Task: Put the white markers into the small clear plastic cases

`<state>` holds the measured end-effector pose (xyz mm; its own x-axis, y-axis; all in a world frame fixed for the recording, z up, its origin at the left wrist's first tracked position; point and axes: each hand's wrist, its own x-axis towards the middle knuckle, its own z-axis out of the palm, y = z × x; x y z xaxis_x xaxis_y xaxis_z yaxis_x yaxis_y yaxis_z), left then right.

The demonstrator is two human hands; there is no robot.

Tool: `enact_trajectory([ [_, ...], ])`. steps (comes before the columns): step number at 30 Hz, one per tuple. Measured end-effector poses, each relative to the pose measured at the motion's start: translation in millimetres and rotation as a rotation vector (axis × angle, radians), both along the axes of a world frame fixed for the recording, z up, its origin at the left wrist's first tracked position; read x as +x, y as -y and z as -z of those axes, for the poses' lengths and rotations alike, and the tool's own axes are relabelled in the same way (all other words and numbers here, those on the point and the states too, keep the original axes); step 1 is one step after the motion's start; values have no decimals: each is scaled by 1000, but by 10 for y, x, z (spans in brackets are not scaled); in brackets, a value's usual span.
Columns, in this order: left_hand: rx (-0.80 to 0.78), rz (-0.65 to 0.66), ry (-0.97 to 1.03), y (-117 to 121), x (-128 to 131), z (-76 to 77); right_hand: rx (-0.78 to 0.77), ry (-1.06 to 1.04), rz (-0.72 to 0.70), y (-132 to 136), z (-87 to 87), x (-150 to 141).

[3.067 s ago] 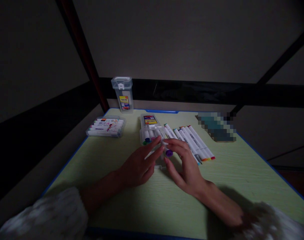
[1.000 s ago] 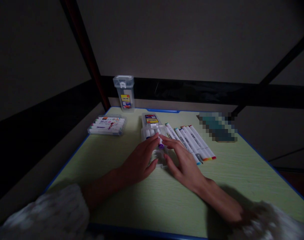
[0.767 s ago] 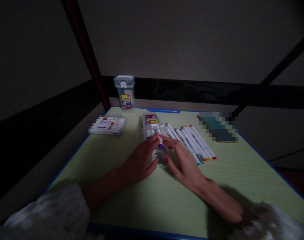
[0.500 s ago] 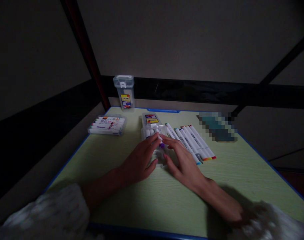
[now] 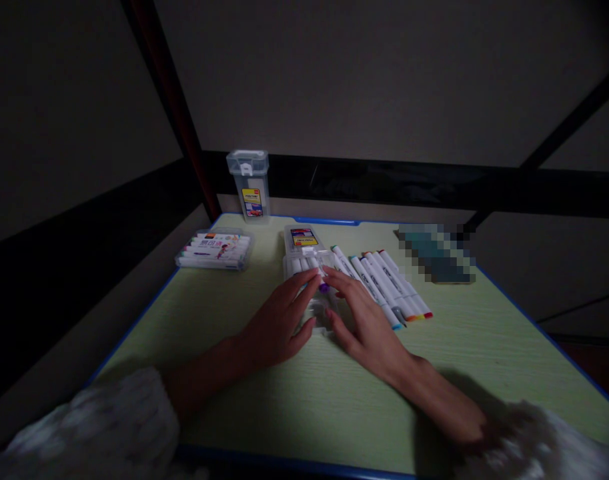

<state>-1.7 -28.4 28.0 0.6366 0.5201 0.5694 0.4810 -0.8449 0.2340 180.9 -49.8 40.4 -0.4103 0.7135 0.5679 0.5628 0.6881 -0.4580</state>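
A clear plastic marker case (image 5: 304,252) lies open on the table in front of me, with several white markers (image 5: 304,263) inside. One purple-capped marker (image 5: 324,287) shows its end between my fingertips. My left hand (image 5: 281,317) rests over the case's left side, fingers stretched forward and thumb apart. From the right, my right hand (image 5: 367,323) reaches over the case in the same way, its fingertips near the purple-capped marker. Whether the fingertips press on the markers is hard to see. Beside my right hand lies a row of loose white markers (image 5: 384,283) with coloured ends.
A closed clear box of markers (image 5: 214,251) lies at the left edge of the green table (image 5: 284,413). Behind it stands a tall lidded clear container (image 5: 249,187). A flat, pixelated object (image 5: 437,253) lies at the right. Dark walls surround the table.
Both hands stay almost in place over the case. The fingertips have shifted only very slightly around the purple-capped marker.
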Motion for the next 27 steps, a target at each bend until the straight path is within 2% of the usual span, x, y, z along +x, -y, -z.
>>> enact_trajectory([
  [13,4,-29,-18,-8,2,-6,44,31,26,-5,17,4],
  [27,-16,-2,20,-16,-2,4,37,24,30,-21,20,11],
])
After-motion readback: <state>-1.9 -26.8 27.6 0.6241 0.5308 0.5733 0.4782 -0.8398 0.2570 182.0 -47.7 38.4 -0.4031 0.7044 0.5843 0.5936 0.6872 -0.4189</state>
